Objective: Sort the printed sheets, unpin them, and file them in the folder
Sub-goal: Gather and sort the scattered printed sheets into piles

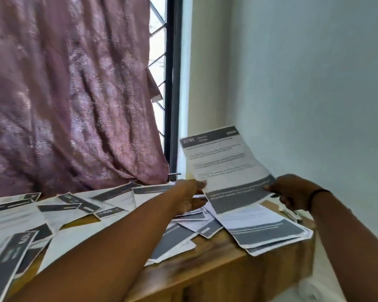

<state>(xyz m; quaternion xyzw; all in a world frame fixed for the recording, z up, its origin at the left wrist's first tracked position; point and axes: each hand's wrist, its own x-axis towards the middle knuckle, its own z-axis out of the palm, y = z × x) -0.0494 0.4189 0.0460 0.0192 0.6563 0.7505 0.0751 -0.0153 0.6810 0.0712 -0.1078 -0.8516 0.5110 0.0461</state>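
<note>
- two hands on one printed sheet [225,168], lifted upright above the far right of the wooden table [207,264], near the wall and window frame [172,83].
- left hand [192,196]: pinching the sheet's lower left edge, thumb over the front; remaining fingers appear loosely curled behind, partly hidden by the paper.
- right hand [290,192]: gripping the lower right edge at the dark footer band, fingers curled round the paper; thin dark band on that wrist.
- many more printed sheets [63,212] scattered across the table, overlapping, several with dark header bars; a looser stack [268,232] just below the lifted sheet, hanging a little past the table's right edge.
- no folder visible, no pin or staple discernible on the held sheet; blur too strong to say.
- judged step: sorting, reading the header to decide the pile.
- advice for doing it well: hold taut by both lower corners without creasing, tilt toward the window light so the heading reads, check the top corner for a pin before laying down.
- better to set onto a distinct pile, edges squared, well apart from the overhanging stack, likely to slide if nudged.
- purple curtain [74,94] hanging behind the table, touching its far edge.
</note>
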